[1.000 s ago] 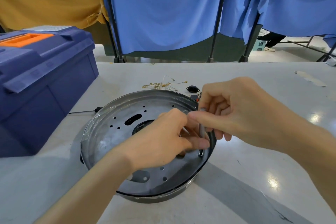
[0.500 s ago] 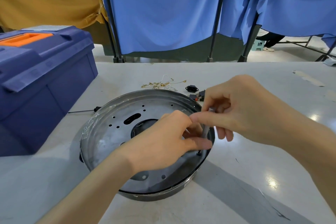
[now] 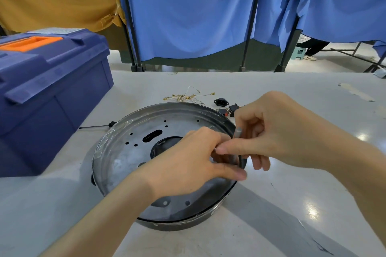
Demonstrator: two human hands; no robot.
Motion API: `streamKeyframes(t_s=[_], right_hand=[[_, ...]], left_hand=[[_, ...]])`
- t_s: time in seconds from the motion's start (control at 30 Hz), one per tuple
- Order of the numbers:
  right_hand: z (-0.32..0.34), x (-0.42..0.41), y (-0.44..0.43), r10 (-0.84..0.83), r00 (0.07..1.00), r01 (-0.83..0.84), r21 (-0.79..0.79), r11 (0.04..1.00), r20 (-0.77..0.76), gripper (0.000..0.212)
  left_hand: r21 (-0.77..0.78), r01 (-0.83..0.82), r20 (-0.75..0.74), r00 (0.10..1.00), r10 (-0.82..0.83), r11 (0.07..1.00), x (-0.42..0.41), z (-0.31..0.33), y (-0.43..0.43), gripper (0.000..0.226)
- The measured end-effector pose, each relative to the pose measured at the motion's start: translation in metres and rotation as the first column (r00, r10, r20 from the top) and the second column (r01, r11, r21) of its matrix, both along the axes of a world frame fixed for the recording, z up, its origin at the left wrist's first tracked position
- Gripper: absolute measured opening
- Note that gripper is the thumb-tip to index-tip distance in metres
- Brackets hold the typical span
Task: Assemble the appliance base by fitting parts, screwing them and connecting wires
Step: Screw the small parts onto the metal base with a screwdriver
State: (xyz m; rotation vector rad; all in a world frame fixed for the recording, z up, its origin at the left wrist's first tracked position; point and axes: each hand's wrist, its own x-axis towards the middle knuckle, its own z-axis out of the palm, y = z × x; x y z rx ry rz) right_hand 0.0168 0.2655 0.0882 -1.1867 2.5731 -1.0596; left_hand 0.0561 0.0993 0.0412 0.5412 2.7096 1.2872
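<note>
Right hand (image 3: 277, 131) was curled around a small grey metal driver (image 3: 238, 132), thumb and index pinching its shaft, only the squared top end showing above the thumb; the tip was hidden behind the left hand. Left hand (image 3: 188, 165) lay palm down just under and left of the right one, fingers bunched together near the driver's lower end, thumb stretched toward the right rim; what it pinched, if anything, could not be made out. Both hands sat over the right side of the appliance base (image 3: 129, 152), a round shallow metal pan with a dark outer ring, punched with small holes, one oblong slot and a large dark central opening, resting flat on the grey table (image 3: 292, 204). Just beyond the right hand's knuckles lay a black switch part with red bits (image 3: 228, 109), and beside that a black socket (image 3: 221, 102). Farther out past the base rim was a loose bunch of thin wires with brass terminals (image 3: 186, 96). Left of the base, a thin black rod tool (image 3: 96, 126) lay on the table, touching or near the rim. Well left of the hands stood a closed blue toolbox with an orange handle (image 3: 52, 89). Blue curtains (image 3: 188, 10) hung beyond the table's far edge.
</note>
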Motion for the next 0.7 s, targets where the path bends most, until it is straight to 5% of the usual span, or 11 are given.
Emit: streamKeyframes(t_s=[0.13,0.33,0.53,0.7], right_hand=[[-0.0009,0.0007,-0.0043,-0.023,0.993,0.032,0.083,0.996,-0.115,0.047],[0.0013,0.0027,0.0007,0.065,0.990,-0.066,-0.007,0.998,-0.122,0.011],[0.0014,0.0009,0.0032,-0.011,1.000,0.010,-0.015,1.000,-0.025,0.030],[0.0017,0.0007,0.0004,-0.067,0.990,0.073,0.036,0.997,-0.127,0.042]], left_hand=[[0.027,-0.033,0.019,0.999,0.032,0.999,0.0001,-0.0011,-0.0032,0.020],[-0.006,-0.028,0.057,0.998,0.028,1.000,0.0012,-0.0026,-0.0022,0.012],[0.017,-0.020,-0.012,1.000,0.020,1.000,-0.0003,-0.0004,0.0005,0.019],[0.023,-0.038,0.005,0.999,0.037,0.999,-0.0010,-0.0029,-0.0017,0.022]])
